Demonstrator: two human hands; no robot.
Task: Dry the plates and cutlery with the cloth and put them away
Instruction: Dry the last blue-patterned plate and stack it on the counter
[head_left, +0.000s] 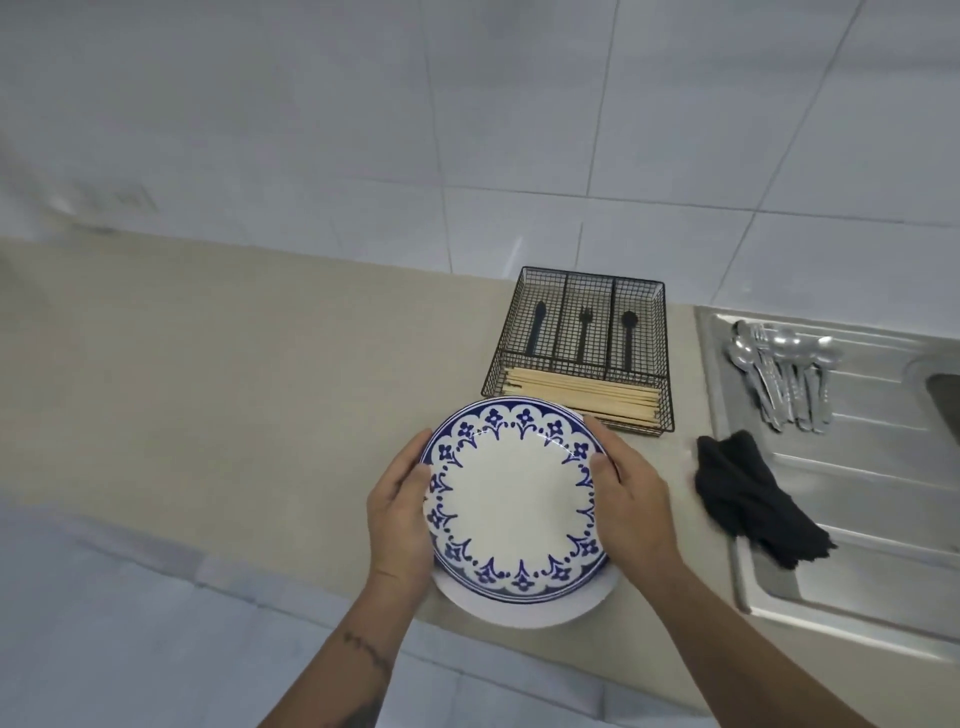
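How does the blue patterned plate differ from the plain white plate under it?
The blue patterned plate has a blue floral border; the white plate shows no pattern. The patterned plate is fully visible on top, gripped at its rim by the left hand and right hand; the white plate shows only a crescent below it. Both are round.

View: head-worn, single wide-angle
Facing: forward and down onto counter (208, 364)
Nearness: close above hands
Far edge: tiled wall (467, 104)
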